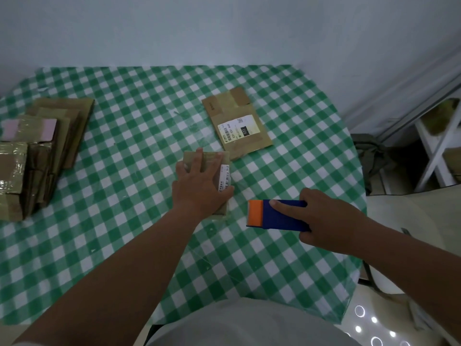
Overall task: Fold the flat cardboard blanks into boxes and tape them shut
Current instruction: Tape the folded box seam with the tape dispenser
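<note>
A small brown cardboard box (223, 163) with a white barcode label lies at the middle of the checked table. My left hand (199, 182) rests flat on top of it, fingers spread and thumb along its right side. Just right of the box, my right hand (326, 218) grips a blue tape dispenser (282, 216) with an orange front end, index finger laid along its top. The dispenser's orange end points at the box and stands a little apart from it. A flat cardboard blank (237, 123) with a white shipping label lies beyond the box.
A stack of flat, taped cardboard blanks (37, 151) fills the table's left side. The table with its green-and-white checked cloth (129, 221) ends against a pale wall behind. A white shelf frame (436, 146) and a dark bag (374, 158) stand off to the right.
</note>
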